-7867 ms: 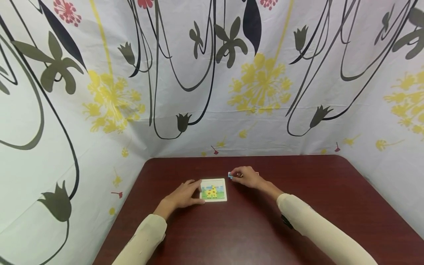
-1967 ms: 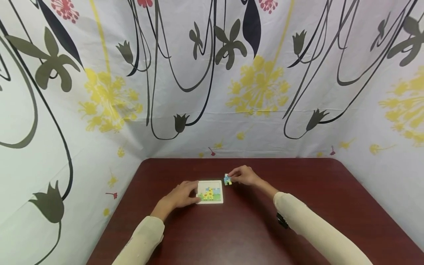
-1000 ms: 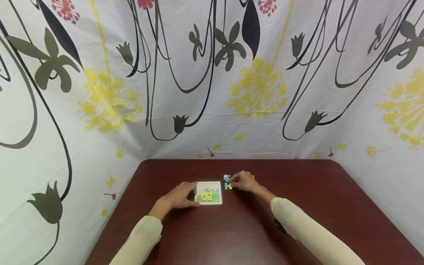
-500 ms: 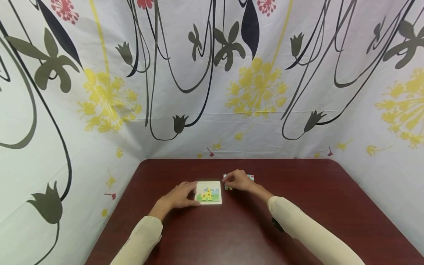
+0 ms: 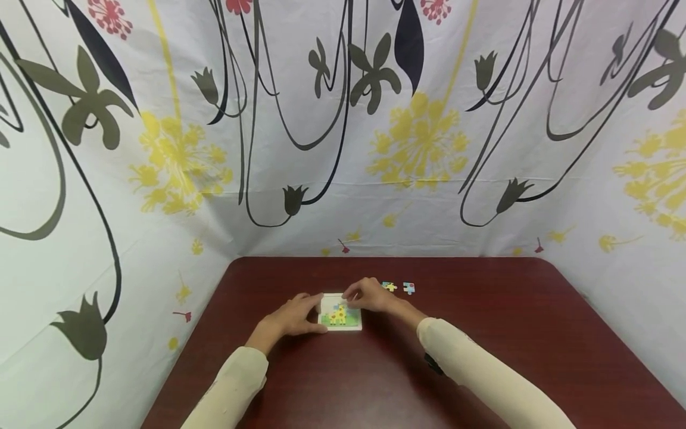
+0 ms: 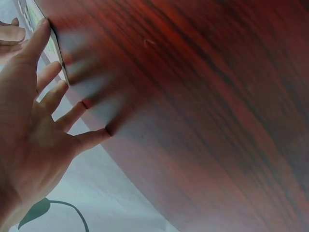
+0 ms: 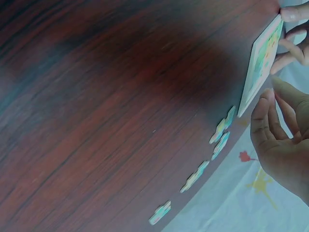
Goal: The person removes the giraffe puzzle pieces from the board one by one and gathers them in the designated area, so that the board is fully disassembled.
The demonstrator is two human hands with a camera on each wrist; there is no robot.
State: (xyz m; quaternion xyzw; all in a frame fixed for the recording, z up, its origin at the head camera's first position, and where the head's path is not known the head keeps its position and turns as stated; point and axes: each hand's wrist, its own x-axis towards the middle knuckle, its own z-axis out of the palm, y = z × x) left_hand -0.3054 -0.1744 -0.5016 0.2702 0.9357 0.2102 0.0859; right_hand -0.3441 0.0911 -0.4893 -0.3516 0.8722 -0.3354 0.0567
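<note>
A small puzzle board (image 5: 345,329) with a pale frame lies toward the far side of the table, showing a yellow giraffe over green and blue. My left hand (image 5: 292,316) holds its left side, thumb at the near corner and a finger at the far one; the other fingers (image 6: 72,116) spread beyond it in the left wrist view. My right hand (image 5: 372,296) is at the board's upper right corner with thumb and forefinger drawn close together. I cannot tell whether a piece is between them. Several loose puzzle pieces (image 7: 221,145) lie right of the board, partly hidden by that hand in the head view.
The dark red wooden table (image 5: 343,381) carries the board and pieces. Two loose pieces show beyond my right hand, a yellowish puzzle piece (image 5: 389,286) and a bluish puzzle piece (image 5: 409,288). A patterned white cloth (image 5: 327,232) hangs behind the table's far edge.
My right hand handles pieces right of the board in the earlier frames, then moves left onto the board's upper right corner. My left hand keeps its hold on the board.
</note>
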